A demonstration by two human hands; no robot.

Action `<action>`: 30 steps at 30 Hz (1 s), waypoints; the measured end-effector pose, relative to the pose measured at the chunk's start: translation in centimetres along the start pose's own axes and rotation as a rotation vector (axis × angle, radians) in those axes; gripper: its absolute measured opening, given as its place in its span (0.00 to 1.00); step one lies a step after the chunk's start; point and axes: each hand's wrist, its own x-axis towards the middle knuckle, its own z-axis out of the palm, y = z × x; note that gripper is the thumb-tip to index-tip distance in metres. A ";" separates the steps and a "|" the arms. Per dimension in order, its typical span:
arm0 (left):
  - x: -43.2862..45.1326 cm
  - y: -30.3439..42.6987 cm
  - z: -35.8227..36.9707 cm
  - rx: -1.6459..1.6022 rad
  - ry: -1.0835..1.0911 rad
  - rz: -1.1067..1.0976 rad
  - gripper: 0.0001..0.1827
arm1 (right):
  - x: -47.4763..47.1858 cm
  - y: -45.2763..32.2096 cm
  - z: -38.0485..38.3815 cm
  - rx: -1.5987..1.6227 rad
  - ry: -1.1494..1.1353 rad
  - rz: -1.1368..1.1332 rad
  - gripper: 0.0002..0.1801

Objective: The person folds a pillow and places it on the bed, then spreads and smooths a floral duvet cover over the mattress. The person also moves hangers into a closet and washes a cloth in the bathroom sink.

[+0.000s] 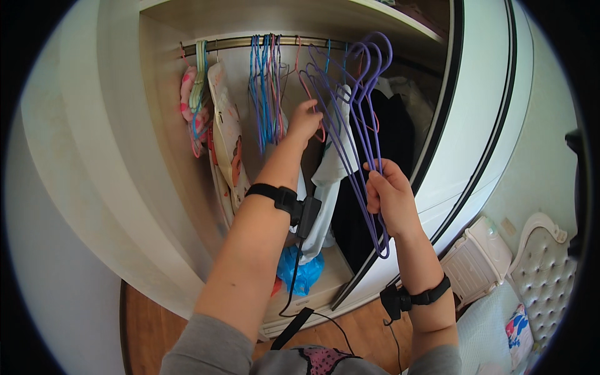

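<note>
My right hand (393, 194) is closed around a bunch of purple clothes hangers (358, 122). Their hooks point up in front of the wardrobe and their lower ends hang below my fist. Farther left, my left hand (305, 121) reaches into the wardrobe and its fingers are closed at the side of a pink hanger (305, 84). That hanger's hook is up on the metal rail (234, 43). White clothing (335, 161) and a black garment (393, 126) hang behind the purple hangers.
Blue and purple hangers (265, 93) crowd the rail's middle. Green hangers (199, 77) and a cream printed bag (228, 126) hang left. A blue plastic bag (302, 272) lies on the wardrobe floor. Sliding doors (478, 108) stand right; a cable (293, 281) dangles from my left wrist strap.
</note>
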 end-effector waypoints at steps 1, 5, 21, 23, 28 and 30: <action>-0.3 0.0 -0.3 0.025 0.042 -0.005 0.24 | 0.6 -0.2 0.3 -0.003 0.024 0.008 0.07; -1.1 0.0 -1.0 0.246 0.181 -0.043 0.25 | 3.5 -0.1 0.8 0.013 -0.003 0.043 0.07; -4.7 0.2 -3.5 -0.007 0.266 0.095 0.24 | 9.3 3.2 3.5 -0.052 -0.008 0.043 0.11; -5.1 0.4 -3.3 -0.070 0.288 0.110 0.23 | 12.1 2.0 3.6 -0.005 0.013 0.049 0.07; -6.6 1.2 -2.2 -0.046 0.270 0.233 0.22 | 17.9 0.4 4.4 0.031 -0.023 -0.005 0.07; -7.0 1.3 -1.9 -0.149 0.222 0.213 0.24 | 19.6 0.1 5.1 0.006 -0.031 -0.021 0.08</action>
